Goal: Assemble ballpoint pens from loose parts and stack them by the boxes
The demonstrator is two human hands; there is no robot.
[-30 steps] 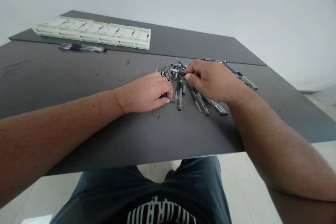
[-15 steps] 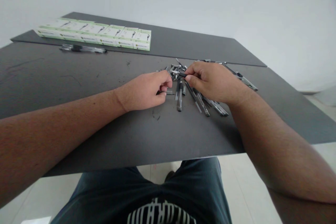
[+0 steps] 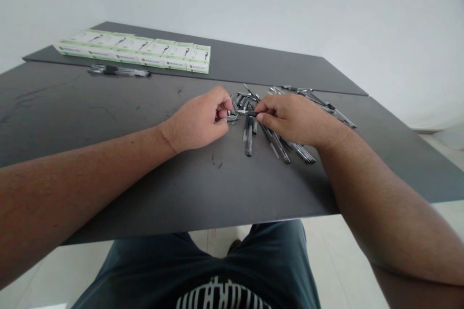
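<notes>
My right hand (image 3: pixel 290 116) pinches a pen (image 3: pixel 249 113) between thumb and forefinger. The pen's black grip shows at the fingertips and its pale tip points left. Facing that tip, my left hand (image 3: pixel 205 118) is closed, thumb towards curled fingers. A small pale piece shows at its fingertips, too small to name. Between and below the hands lies a loose pile of pen parts (image 3: pixel 249 142), with clear barrels, caps and dark pieces. My right hand hides part of the pile.
Near the far left, several pens (image 3: pixel 119 71) lie in a bunch. Behind them stands a row of white and green boxes (image 3: pixel 174 53) with pen pictures. More pens (image 3: pixel 340 117) lie beyond my right hand on the grey table (image 3: pixel 174 193). Its near edge is above my legs.
My left hand has risen slightly, and its fingers have shifted. The pen in my right hand sits a little lower in view, its tip still pointing left.
</notes>
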